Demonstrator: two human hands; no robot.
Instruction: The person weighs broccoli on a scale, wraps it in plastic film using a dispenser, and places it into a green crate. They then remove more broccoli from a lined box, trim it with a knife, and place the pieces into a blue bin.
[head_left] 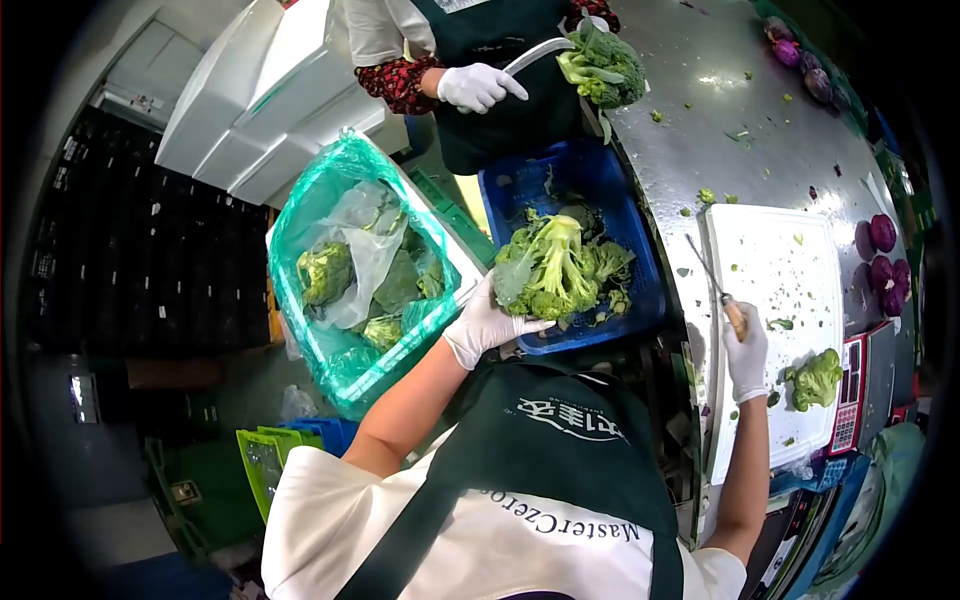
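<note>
My gloved left hand (490, 322) is closed around the lower side of a large broccoli head (555, 262), its cut pale stalks facing up. It is over the blue basket (518, 342), where broccoli leaves and trimmings lie. On the right, my gloved right hand (746, 352) grips the wooden handle of a knife (736, 318), the thin blade pointing up and left over the edge of the white cutting board (775, 245). A smaller broccoli piece (815, 380) rests on the board beside that hand, among green scraps.
Left of the basket stands a box lined with green plastic (345, 375), holding several broccoli heads. Across from me a co-worker's gloved hand (482, 88) holds a knife by another broccoli (605, 70). Purple onions (882, 233) and a scale (850, 390) sit on the right.
</note>
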